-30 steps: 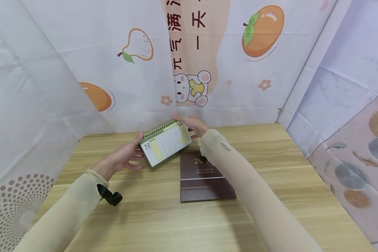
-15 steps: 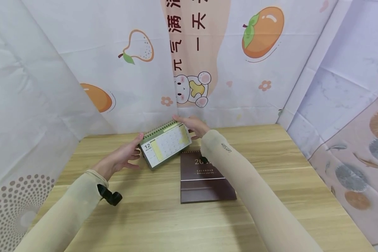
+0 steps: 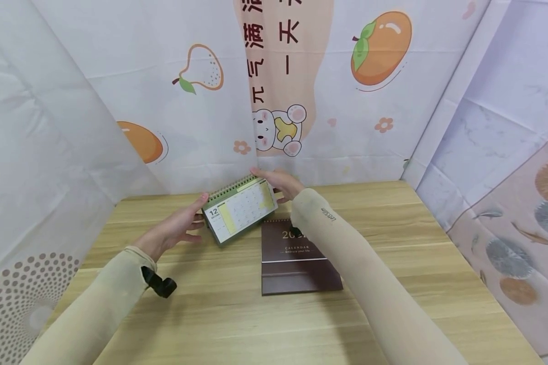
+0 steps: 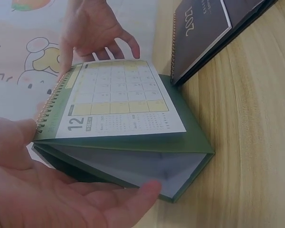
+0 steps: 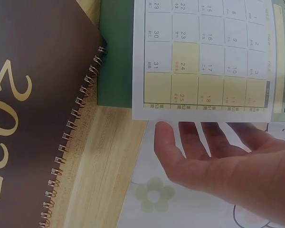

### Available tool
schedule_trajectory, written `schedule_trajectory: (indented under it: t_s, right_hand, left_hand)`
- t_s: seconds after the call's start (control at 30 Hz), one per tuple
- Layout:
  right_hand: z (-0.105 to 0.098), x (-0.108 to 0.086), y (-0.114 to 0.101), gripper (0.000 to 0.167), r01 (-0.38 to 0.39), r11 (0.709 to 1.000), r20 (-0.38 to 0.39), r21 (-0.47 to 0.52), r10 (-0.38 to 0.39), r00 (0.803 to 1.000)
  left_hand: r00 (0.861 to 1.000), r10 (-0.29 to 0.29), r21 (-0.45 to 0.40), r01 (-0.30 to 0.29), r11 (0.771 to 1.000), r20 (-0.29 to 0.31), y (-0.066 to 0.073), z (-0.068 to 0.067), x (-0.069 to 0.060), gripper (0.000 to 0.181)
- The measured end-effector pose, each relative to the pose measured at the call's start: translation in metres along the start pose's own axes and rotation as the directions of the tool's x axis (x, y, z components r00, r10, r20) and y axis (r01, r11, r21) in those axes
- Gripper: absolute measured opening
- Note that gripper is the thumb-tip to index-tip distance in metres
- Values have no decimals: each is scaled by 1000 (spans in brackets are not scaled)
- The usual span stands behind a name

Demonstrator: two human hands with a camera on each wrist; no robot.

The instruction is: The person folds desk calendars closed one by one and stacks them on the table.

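Observation:
A green spiral-bound desk calendar (image 3: pixel 243 209), its white page marked 12, stands angled at the back of the table. At its left end my left hand (image 3: pixel 171 228) touches the top corner with the thumb; the other fingers extend loosely beside the open side of its stand, as the left wrist view shows. My right hand (image 3: pixel 284 182) is at the other end, thumb along the spiral, relaxed fingers beside the page edge (image 5: pixel 194 114). In front and to the right stands a dark brown desk calendar (image 3: pixel 280 253) with gold lettering, partly covered by my right sleeve.
Both calendars stand on a light wooden table (image 3: pixel 201 314). Directly behind the green one hangs a white printed cloth (image 3: pixel 333 101), with more cloth at both sides. A black strap (image 3: pixel 160 284) is on my left wrist.
The fingers of my left hand have shifted slightly beside the green desk calendar. Both calendars and my right hand stay where they were; the head view has tilted a little.

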State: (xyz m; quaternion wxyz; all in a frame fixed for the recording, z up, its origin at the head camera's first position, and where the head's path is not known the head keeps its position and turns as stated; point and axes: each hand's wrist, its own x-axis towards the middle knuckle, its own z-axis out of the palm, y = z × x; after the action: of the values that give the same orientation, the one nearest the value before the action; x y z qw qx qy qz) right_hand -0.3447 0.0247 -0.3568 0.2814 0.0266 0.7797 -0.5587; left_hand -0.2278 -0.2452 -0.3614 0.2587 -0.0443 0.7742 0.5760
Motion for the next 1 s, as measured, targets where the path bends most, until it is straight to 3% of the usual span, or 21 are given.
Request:
schedule_trajectory:
  t_s: [0.2,0.47,0.63,0.83,1.0]
  right_hand:
    - [-1,-2,-1,69,7,1000,9,20,-7,1000]
    - [-2,-1,-2,83,7,999,3,34,-7,1000]
    - [-1,0,-3,84,4,1000,7,30,-4,1000]
    - [0,0,-2,83,11,1000,10,17,-11,1000]
    - [1,2,-1,92,16,1000,4,13,-16,1000]
  left_hand:
    - [1000,-4,-2,4,1000,-6,-1,1,2,92]
    - [1000,4,3,-4,1000,-7,-1,1,3,95]
    - [1000,11,12,-11,1000,-8,-1,2,2,99]
    - [1000,15,7,-15,1000,-11,-1,2,2,89]
    - [1000,15,10,-15,1000,-20,-2,2,2,87]
